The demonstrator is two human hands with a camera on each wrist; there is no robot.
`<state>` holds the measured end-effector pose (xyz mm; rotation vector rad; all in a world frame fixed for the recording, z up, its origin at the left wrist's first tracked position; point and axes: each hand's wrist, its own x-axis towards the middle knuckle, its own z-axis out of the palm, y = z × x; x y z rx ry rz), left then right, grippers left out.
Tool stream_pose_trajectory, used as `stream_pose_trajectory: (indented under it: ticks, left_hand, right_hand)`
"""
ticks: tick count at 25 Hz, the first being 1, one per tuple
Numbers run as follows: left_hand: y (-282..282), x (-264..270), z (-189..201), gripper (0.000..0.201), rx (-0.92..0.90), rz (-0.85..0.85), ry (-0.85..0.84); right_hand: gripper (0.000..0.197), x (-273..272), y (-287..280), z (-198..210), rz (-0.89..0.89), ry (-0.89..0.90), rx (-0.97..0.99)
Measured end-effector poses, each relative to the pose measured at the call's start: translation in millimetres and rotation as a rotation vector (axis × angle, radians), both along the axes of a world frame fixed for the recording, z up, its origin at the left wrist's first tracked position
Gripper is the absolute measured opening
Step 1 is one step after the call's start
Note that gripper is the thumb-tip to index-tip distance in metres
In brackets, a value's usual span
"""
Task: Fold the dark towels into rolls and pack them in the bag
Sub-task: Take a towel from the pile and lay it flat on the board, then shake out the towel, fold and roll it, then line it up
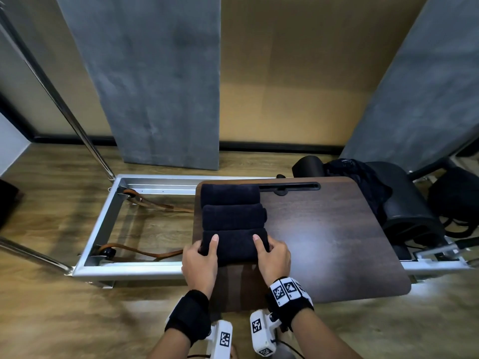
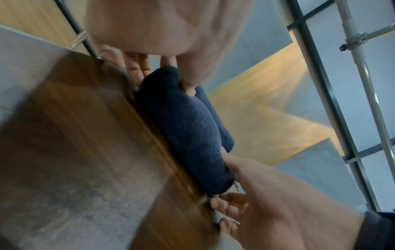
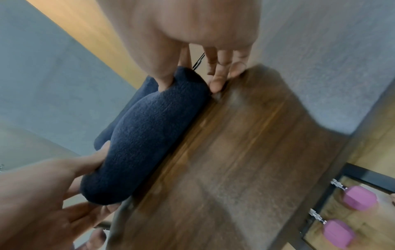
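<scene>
Nearest towel roll (image 1: pixel 234 244): lying on the near left part of the bench (image 1: pixel 324 229), touching the middle roll (image 1: pixel 233 216), which is touching the far roll (image 1: pixel 229 194); the three are sitting side by side in a row, probably so none can unwind.
Left hand (image 1: pixel 199 263): gripping the nearest roll's left end, thumb pressing on top and fingers (image 2: pixel 136 67) curling round the end, likely keeping the wrap tight.
Right hand (image 1: pixel 274 257): mirroring it at the right end, thumb on top, fingers (image 3: pixel 220 74) wrapping down to the bench surface.
Stage, as a judgement: rolling is looking finished for these three; packing is not yet begun.
Bag (image 1: pixel 453 195): apparently the black bag sitting on the floor well right of the bench; this is hard to confirm.
Surroundings: a metal frame (image 1: pixel 103 224) with leather straps is lying left of the bench; pink dumbbells (image 3: pixel 359 199) are resting below.
</scene>
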<state>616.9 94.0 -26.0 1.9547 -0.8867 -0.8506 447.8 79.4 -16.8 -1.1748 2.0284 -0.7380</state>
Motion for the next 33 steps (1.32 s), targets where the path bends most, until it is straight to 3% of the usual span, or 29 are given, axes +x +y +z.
stream_pose_trajectory:
  ticks: [4,8,10,18,22,25,29,33]
  left_hand:
    - [2,-4,6,0.049,0.039,-0.056,-0.045]
    - [15,0,3,0.056,0.014,-0.046,0.091]
    - [22,2,-2,0.062,0.027,-0.06,0.109]
    - [32,7,-7,0.049,-0.051,-0.082,0.151]
    - [46,3,7,0.061,-0.12,0.018,0.042]
    - [59,-12,26,0.035,-0.296,0.087,-0.007]
    - [55,-55,34,0.018,-0.33,-0.234,-0.099]
    - [30,-125,26,0.032,-0.174,-0.558,0.06]
  right_hand:
    - [0.04,-8,-1,7,0.015,-0.141,-0.015]
    - [0.038,-14,7,10,-0.042,-0.366,-0.05]
    - [0.041,-14,12,9,-0.06,-0.409,-0.047]
    - [0.048,-14,20,6,-0.071,-0.494,-0.058]
    - [0.052,-24,25,4,-0.051,-0.497,-0.044]
    - [0.059,-39,27,0,-0.054,-0.469,-0.018]
    - [0.047,-73,27,3,-0.054,-0.459,-0.018]
    - [0.018,-138,30,6,-0.017,-0.46,0.019]
